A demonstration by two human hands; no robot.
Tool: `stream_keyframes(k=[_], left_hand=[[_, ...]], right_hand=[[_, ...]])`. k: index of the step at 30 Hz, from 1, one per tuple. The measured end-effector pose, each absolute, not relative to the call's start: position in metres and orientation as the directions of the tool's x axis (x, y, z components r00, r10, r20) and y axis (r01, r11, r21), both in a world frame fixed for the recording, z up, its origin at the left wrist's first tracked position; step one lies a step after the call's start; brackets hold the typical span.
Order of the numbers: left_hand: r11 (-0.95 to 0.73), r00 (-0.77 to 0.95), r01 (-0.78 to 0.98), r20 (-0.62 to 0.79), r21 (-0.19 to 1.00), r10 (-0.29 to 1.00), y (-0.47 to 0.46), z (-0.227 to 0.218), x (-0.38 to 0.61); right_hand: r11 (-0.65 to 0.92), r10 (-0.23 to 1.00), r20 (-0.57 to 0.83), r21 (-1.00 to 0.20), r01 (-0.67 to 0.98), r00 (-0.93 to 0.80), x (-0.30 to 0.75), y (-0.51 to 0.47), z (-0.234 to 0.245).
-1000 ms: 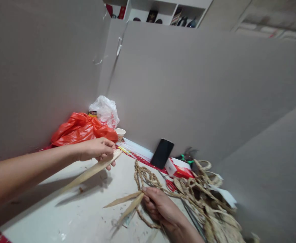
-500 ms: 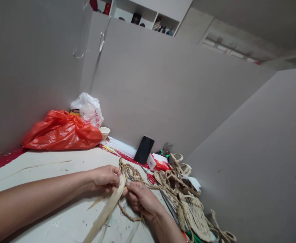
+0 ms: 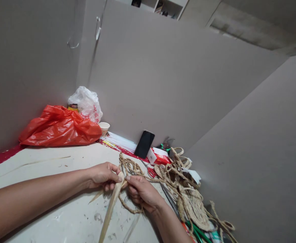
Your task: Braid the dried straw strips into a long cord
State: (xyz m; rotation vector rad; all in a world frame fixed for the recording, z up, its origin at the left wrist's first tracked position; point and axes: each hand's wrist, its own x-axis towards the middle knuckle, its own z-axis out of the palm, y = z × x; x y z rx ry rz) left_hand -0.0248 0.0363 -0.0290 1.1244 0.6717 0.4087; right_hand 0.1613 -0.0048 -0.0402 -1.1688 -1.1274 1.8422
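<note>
My left hand (image 3: 106, 177) is closed, pinching a pale, flat strip of dried plant fibre (image 3: 109, 212) whose long tail hangs toward the front edge of the view. Close beside it, my right hand (image 3: 143, 193) pinches the same strip between thumb and forefinger, where it seems to fold around the end of a braid. A tan braided fibre cord (image 3: 129, 209) loops below the hands, and more of it (image 3: 131, 164) is coiled just behind them. The exact join between strip and cord is hidden by my fingers.
A heap of braided cord (image 3: 192, 202) lies at the right, near red-handled scissors (image 3: 151, 172), a red and white box (image 3: 159, 156) and green-handled pliers (image 3: 166, 145). A phone (image 3: 144, 144) leans at the back. A red plastic bag (image 3: 60, 128) and paper cup (image 3: 104, 128) stand back left.
The strip's hanging tail has swung right and looks narrower. My fingers have shifted slightly at the pinch, both hands staying together. The whole view has tilted down a little.
</note>
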Motion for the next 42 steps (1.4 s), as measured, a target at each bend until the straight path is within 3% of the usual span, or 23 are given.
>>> stream_keyframes(k=[13,21,29,35,39,42], left_hand=[[0.378,0.662,0.077,-0.331,0.922,0.672,0.036,-0.040,-0.019],[0.349,0.668,0.024,-0.275,0.937,0.691,0.033,-0.038,-0.018],[0.081,0.646,-0.031,-0.042,0.996,0.762,0.026,-0.028,-0.020],[-0.073,0.692,-0.145,0.154,0.987,0.705,0.012,0.028,-0.025],[-0.127,0.588,-0.238,0.247,0.963,0.770,0.005,0.084,-0.057],[-0.173,0.488,-0.195,0.248,0.966,0.837,-0.007,0.123,-0.093]], right_hand=[[-0.373,0.875,-0.356,-0.928,0.013,-0.328,0.157,-0.004,-0.041],[-0.329,0.918,-0.325,-0.944,0.021,-0.226,0.151,-0.005,-0.044],[-0.287,0.944,-0.284,-0.958,0.008,-0.168,0.146,-0.007,-0.036],[-0.267,0.949,-0.279,-0.959,0.094,-0.149,0.154,-0.005,-0.045],[-0.284,0.939,-0.302,-0.951,0.125,-0.167,0.156,-0.004,-0.048],[-0.285,0.937,-0.307,-0.947,0.146,-0.165,0.156,-0.003,-0.048]])
